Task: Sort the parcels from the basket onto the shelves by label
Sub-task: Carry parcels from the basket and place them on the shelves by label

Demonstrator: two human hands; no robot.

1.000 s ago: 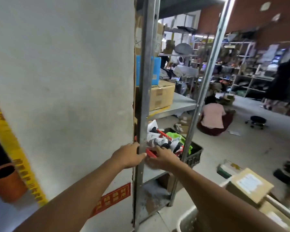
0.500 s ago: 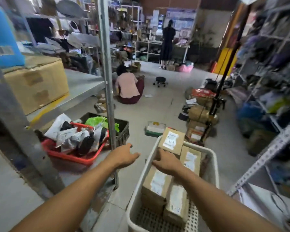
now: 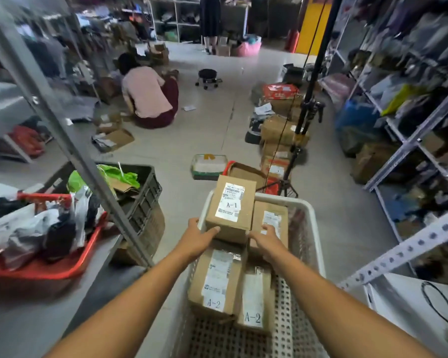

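Note:
A white perforated basket stands on the floor in front of me with several cardboard parcels inside. The parcel labelled A-1 sits tilted on top at the far end. My left hand touches its near left corner with the thumb along the front edge. My right hand rests at its near right corner, over a second parcel. Two parcels labelled A-2 lie nearer to me. Metal shelves rise at my left.
A red basket of bagged goods and a black crate sit on the left. A person crouches on the floor ahead, another stands far back. Boxes and a tripod crowd the right, beside full shelves.
My view swung from the left shelf post down to the white basket. Both hands left the post and red basket and reached the A-1 parcel's near corners.

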